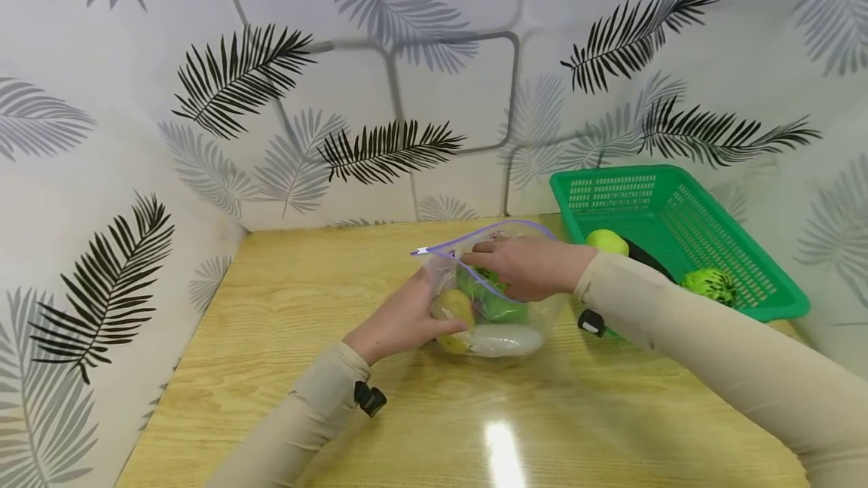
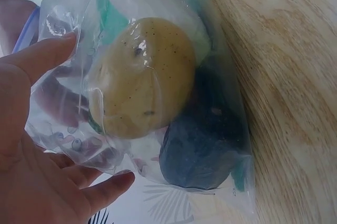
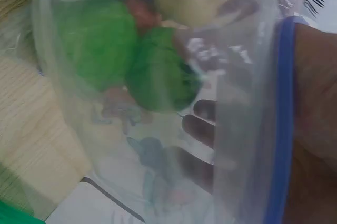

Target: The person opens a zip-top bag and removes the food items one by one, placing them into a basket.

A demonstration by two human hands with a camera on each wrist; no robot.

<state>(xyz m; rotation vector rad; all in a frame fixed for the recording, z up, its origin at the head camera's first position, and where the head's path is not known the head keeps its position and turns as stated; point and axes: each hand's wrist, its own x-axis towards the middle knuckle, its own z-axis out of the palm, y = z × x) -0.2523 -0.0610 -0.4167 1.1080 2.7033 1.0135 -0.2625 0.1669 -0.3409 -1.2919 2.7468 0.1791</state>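
The counter (image 1: pixel 291 277) has a pale yellow-brown wood-grain top, its far edge meeting the patterned wall. A streak of light (image 1: pixel 503 454) shines on its near part. A clear zip bag (image 1: pixel 542 315) with a purple-blue closure, filled with produce, rests near its middle; a green slotted basket (image 1: pixel 708 236) sits at the far right.

Free tabletop (image 1: pixel 291 285) left of bag (image 1: pixel 490 321), basket (image 1: pixel 654 218) right

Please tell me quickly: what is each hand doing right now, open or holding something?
Left hand: holding the side of the clear bag.
Right hand: open, reaching into the bag, apparently gripping nothing.
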